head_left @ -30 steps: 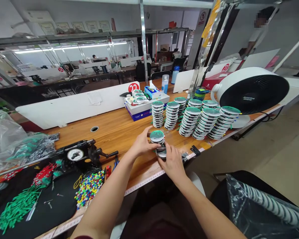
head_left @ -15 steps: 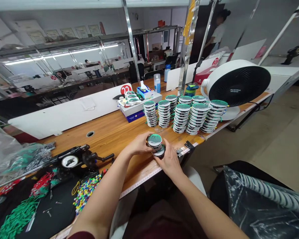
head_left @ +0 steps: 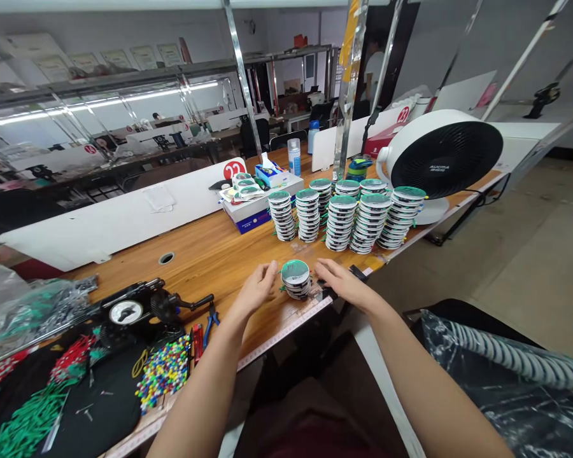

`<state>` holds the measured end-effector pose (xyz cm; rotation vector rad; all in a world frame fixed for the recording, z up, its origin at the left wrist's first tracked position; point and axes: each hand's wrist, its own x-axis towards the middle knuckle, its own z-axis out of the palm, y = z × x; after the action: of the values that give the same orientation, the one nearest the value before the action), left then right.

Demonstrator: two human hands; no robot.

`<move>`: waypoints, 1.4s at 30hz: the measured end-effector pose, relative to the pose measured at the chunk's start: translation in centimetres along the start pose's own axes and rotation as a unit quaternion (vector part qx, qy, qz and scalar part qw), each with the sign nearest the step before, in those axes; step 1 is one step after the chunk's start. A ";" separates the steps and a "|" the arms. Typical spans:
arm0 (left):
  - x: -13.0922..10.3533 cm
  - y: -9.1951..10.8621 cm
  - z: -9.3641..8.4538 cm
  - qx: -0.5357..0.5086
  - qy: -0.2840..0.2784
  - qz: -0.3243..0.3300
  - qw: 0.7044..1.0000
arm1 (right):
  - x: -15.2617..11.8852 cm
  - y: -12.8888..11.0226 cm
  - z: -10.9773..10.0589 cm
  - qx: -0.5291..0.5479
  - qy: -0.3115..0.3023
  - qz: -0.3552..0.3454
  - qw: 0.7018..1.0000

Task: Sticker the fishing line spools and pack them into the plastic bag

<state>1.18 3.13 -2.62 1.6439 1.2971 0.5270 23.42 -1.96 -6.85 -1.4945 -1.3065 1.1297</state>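
Sitting between both hands, short spool stack (head_left: pixel 295 278), left hand (head_left: pixel 256 292) just beside, right hand (head_left: pixel 341 284) near

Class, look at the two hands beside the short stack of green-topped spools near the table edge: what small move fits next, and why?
Probably close both hands on the short stack of spools to steady it. The left hand and right hand are open on either side, and it stands apart from the tall stacks behind.

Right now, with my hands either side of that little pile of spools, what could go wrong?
The short stack of spools sits close to the table edge; a nudge from the left hand or right hand could tip it off. The tall stacks behind lean visibly, so a bump might topple them.
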 end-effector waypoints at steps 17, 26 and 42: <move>-3.7 -0.9 1.6 -0.100 -0.149 0.151 0.972 | -5.0 0.1 1.5 0.079 -0.089 -0.055 0.991; -1.7 3.2 12.6 0.075 -0.360 0.282 0.886 | -18.5 6.7 -6.6 0.229 -0.064 0.090 0.967; -11.4 -3.7 38.9 0.486 -0.566 0.486 0.455 | -41.0 22.5 -7.3 0.015 0.164 0.338 0.927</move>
<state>26.04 -23.07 -21.45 2.7273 -0.7404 -0.9269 33.84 -45.38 -22.48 -2.0816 -0.5402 1.2244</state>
